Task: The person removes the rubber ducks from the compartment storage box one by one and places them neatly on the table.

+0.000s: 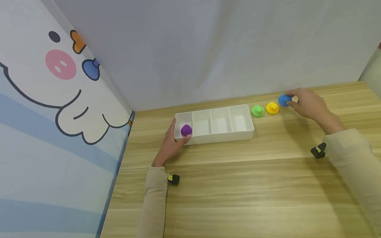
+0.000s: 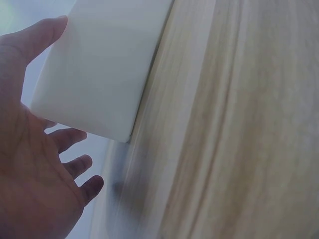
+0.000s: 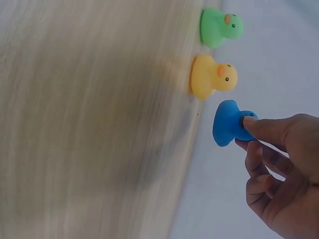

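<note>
Beside the yellow duck — a blue duck, pinched by the right hand.

**Blue duck and divided tray on the wooden table**

Blue duck: upright, at the right end of the duck row, pinched at the head. White tray: long, four compartments, left end touched; the leftmost compartment contains a purple duck.

Probably a staged recording booth: plain white sheeting behind the wooden table (cartoon-print cloth at its left).
</note>
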Tool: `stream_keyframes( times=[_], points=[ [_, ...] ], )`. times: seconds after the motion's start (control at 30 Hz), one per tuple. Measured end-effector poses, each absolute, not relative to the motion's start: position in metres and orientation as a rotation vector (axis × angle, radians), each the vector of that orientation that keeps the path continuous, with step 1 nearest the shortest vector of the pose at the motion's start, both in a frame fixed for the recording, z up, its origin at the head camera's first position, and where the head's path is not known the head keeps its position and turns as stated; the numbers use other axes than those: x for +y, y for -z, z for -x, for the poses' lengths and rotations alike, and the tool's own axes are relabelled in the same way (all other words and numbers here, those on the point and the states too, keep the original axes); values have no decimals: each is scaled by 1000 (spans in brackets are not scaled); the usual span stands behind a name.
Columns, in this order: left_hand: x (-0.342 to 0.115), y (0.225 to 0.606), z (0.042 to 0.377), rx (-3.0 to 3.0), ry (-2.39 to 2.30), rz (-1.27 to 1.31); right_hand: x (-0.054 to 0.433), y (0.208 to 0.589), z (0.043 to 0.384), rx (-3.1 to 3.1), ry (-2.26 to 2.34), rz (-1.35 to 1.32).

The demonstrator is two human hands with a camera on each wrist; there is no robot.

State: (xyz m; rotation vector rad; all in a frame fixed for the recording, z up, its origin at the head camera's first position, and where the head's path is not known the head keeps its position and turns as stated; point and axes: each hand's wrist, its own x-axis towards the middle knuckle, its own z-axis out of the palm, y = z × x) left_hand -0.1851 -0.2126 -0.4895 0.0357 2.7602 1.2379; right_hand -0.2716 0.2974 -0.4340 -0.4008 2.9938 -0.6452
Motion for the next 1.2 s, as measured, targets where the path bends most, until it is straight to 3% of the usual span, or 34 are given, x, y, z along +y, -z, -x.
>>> stream_keyframes(
  times=[1.2],
  points=[
    [-216,488,182,2748,-1282,-98,310,447,267,2847,580,315]
  ],
)
